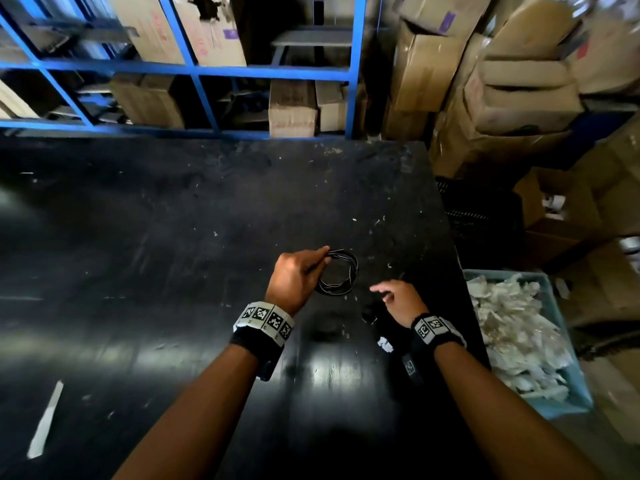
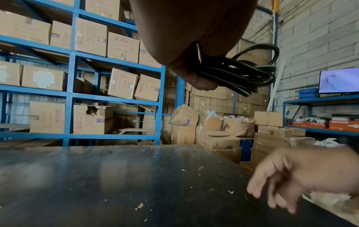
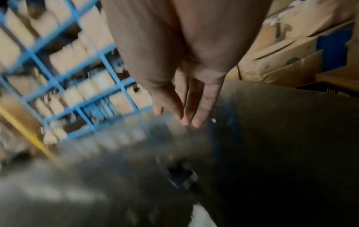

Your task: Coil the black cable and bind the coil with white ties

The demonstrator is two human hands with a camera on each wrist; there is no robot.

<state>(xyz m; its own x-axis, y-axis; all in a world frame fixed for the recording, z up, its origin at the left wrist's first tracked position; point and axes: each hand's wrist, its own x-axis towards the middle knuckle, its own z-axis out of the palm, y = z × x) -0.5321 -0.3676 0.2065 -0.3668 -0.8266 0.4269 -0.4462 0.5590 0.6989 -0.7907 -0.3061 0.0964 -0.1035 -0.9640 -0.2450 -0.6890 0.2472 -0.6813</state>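
Note:
The black cable point(image 1: 341, 273) is wound into a small coil of several loops. My left hand point(image 1: 301, 271) grips one side of it above the dark table point(image 1: 173, 237); in the left wrist view the coil point(image 2: 244, 73) hangs from my curled fingers. My right hand point(image 1: 394, 299) hovers just right of the coil with fingers straight and holds nothing; it shows blurred in the left wrist view point(image 2: 287, 181) and from behind in the right wrist view point(image 3: 186, 98). No white tie is on the coil.
A blue bin point(image 1: 568, 393) of white plastic pieces sits off the table's right edge. Blue shelving point(image 1: 207, 67) with cardboard boxes stands beyond the table, and stacked boxes point(image 1: 502, 81) at the right. A white strip point(image 1: 46, 420) lies near the table's front left.

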